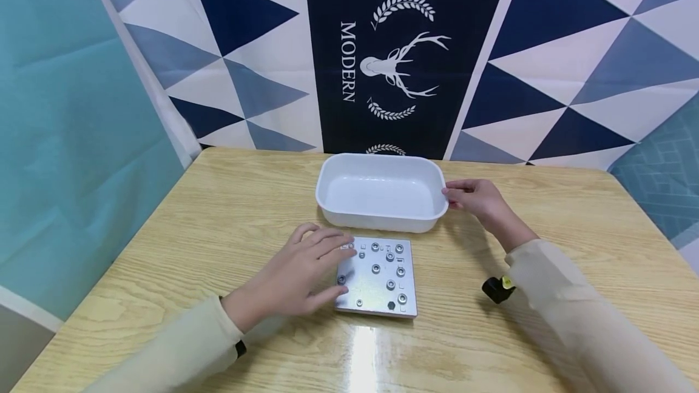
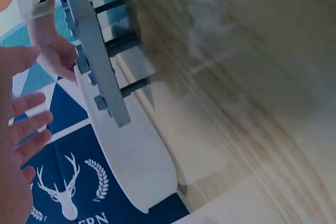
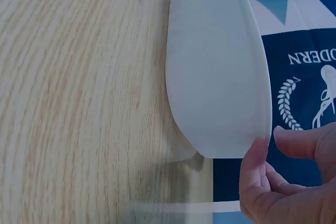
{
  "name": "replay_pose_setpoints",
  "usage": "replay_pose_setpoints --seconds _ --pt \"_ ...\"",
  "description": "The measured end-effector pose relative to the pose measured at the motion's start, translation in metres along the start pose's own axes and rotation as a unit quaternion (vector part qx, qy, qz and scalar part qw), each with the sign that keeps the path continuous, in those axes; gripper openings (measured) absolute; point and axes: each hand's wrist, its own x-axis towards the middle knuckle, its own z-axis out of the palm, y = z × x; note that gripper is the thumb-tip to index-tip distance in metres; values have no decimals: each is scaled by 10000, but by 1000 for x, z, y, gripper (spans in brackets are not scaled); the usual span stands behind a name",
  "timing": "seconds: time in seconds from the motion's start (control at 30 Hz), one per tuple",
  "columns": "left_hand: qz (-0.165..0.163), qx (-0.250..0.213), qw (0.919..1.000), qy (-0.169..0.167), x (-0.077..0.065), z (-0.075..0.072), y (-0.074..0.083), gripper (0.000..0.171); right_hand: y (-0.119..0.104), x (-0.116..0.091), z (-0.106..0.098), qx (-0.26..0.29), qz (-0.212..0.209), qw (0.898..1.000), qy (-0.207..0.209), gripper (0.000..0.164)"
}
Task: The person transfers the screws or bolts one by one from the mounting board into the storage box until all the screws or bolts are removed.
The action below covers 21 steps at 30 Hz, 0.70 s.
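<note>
A silver metal plate (image 1: 374,284) with several bolts in its top lies on the table. In the left wrist view, bolt shanks stick out beneath the plate (image 2: 97,51), which is raised above the tabletop. My left hand (image 1: 300,272) hovers at the plate's left edge with its fingers spread; the left wrist view shows the hand (image 2: 21,124) apart from the plate. Behind the plate stands a white plastic basin (image 1: 382,220), with no objects visible inside. My right hand (image 1: 477,199) pinches the basin's right rim between thumb and fingers, clearest in the right wrist view (image 3: 289,177).
The wooden table (image 1: 218,217) reaches back to a patterned cloth (image 1: 262,65) with a deer print, close behind the basin. A teal cloth (image 1: 82,108) hangs on the left. A small black device (image 1: 498,290) is by the right sleeve.
</note>
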Motion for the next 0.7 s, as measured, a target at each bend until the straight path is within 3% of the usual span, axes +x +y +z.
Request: replay_pose_setpoints --seconds 0.2,0.5,0.7 --pt "599 -13 9982 -46 -3 2 6 39 4 4 -1 351 123 9992 -148 59" --pt "1269 -27 9911 397 -3 9 10 22 3 3 -1 866 258 9958 -146 59" --pt "1708 390 9835 458 -1 13 12 16 1 3 1 1102 424 9930 -102 58"
